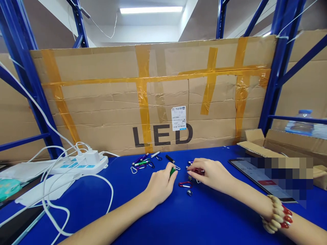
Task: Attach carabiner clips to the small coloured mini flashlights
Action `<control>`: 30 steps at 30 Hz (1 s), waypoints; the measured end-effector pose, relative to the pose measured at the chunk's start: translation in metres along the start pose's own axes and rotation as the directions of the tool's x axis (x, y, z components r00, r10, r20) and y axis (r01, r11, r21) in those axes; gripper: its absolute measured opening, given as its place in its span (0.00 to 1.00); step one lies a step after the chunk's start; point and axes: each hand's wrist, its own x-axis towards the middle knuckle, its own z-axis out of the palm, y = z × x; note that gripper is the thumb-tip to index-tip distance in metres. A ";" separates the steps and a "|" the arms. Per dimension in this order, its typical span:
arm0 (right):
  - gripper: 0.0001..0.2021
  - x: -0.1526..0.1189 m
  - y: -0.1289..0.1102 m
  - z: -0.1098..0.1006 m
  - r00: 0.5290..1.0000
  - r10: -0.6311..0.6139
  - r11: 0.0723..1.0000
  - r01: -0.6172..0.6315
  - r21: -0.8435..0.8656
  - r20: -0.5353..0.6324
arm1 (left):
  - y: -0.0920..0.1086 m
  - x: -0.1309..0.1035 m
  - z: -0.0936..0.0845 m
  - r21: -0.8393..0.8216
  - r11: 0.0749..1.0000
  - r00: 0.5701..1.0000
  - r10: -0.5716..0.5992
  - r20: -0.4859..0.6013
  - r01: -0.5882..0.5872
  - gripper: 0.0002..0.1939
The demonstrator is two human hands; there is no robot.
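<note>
We see a taped cardboard sheet [114, 112] behind the blue counter [143, 224] — blue metal uprights [276, 81] at ten and two o'clock, a lit tube lamp [151, 10] at twelve.

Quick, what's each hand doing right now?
Left hand: closed, pinching a small green item.
Right hand: closed, fingers and thumb on a dark red item.

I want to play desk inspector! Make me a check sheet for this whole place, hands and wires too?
Surface: blue tabletop, white specks near the back
Things: red carabiner between the person's arms; small coloured clips and sticks beyond the left hand
Clutter: tablet at right
Hands: left holds a green piece; right hand holds a dark red one
Cables: white cables looping from a power strip
Surroundings: cardboard marked LED, blue frame
</note>
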 end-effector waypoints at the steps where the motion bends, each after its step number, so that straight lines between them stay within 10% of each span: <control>1: 0.10 0.000 0.000 0.001 0.999 -0.035 0.999 0.035 -0.003 0.014 | 0.000 -0.001 0.000 -0.019 0.999 0.999 0.034 0.009 -0.034 0.09; 8: 0.07 -0.001 0.000 0.008 1.000 -0.009 0.999 0.010 -0.047 0.024 | 0.001 -0.006 -0.004 -0.023 0.960 0.958 0.281 0.056 -0.281 0.08; 20: 0.15 -0.006 -0.029 0.008 0.971 0.093 0.799 0.060 0.599 -0.221 | -0.002 -0.003 0.000 0.026 0.978 0.975 0.205 0.085 -0.208 0.11; 30: 0.14 -0.006 -0.025 0.023 0.954 0.168 0.675 0.070 0.734 -0.246 | -0.004 -0.003 0.003 0.004 0.964 0.963 0.265 0.054 -0.265 0.09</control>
